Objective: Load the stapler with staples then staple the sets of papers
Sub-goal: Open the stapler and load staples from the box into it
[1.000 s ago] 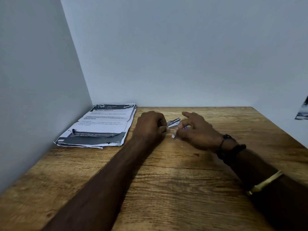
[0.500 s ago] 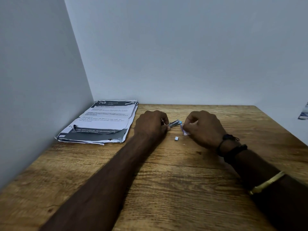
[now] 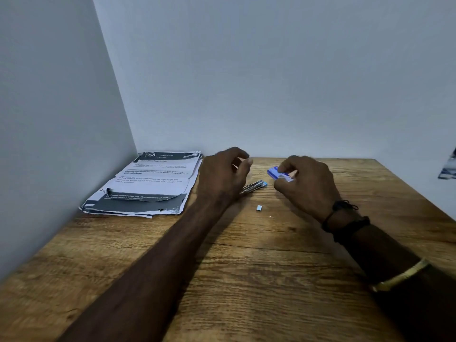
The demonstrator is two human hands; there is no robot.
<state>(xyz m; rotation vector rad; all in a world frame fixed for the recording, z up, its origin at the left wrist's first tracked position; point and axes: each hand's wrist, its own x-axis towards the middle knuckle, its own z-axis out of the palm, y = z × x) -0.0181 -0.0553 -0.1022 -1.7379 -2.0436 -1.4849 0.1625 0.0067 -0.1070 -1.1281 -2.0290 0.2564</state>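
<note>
A small metal stapler (image 3: 255,186) with a blue tip lies on the wooden table (image 3: 246,280); its near end is hidden under my left hand (image 3: 222,176). That hand hovers over it with loosely curled fingers raised and nothing in them. To the right, my right hand (image 3: 308,183) pinches a small blue and white staple box (image 3: 277,173) just above the table. A short strip of staples (image 3: 259,207) lies loose in front of both hands. The stack of printed papers (image 3: 148,186) rests in the far left corner, edges ragged.
Grey walls close off the table on the left (image 3: 49,144) and at the back. A dark printed sheet (image 3: 449,169) shows at the right edge of the view. Bare wood stretches toward me under both forearms.
My left hand has let go of the stapler and lifted its fingers. My right hand has raised the blue staple box off the table into plain view.
</note>
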